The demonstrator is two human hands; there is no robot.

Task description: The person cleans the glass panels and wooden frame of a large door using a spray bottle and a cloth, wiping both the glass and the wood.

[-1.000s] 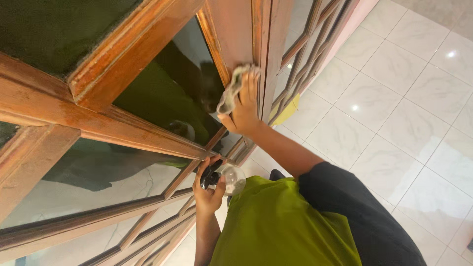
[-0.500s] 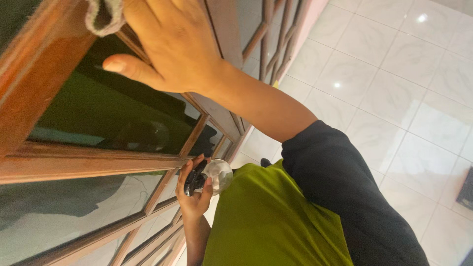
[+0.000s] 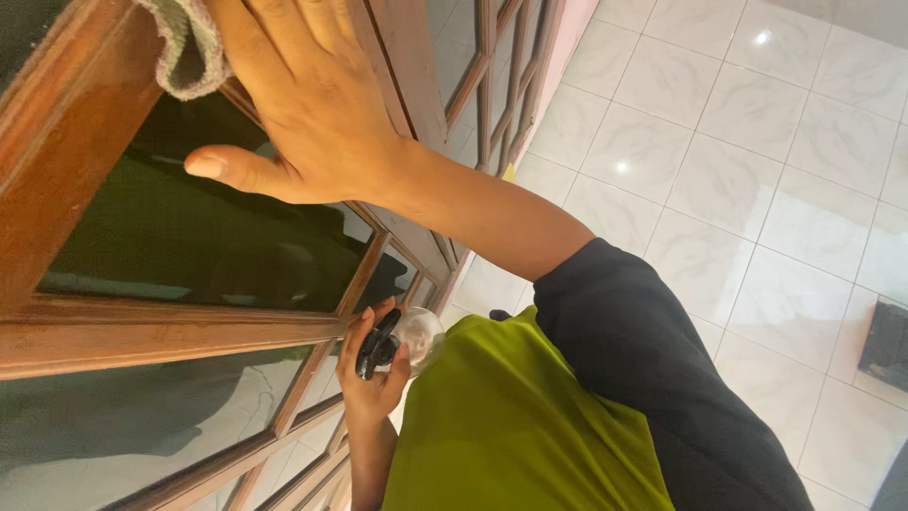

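Bright indoor light, glare spots on floor tiles (image 3: 757, 189)

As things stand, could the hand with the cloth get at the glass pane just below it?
Probably yes: the right hand presses the grey cloth to the wooden frame bordering the glass pane; nothing lies between.

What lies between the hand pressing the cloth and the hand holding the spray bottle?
In the head view, a dark glass pane and a wooden frame bar lie between the right hand with the cloth and the left hand gripping the spray bottle.
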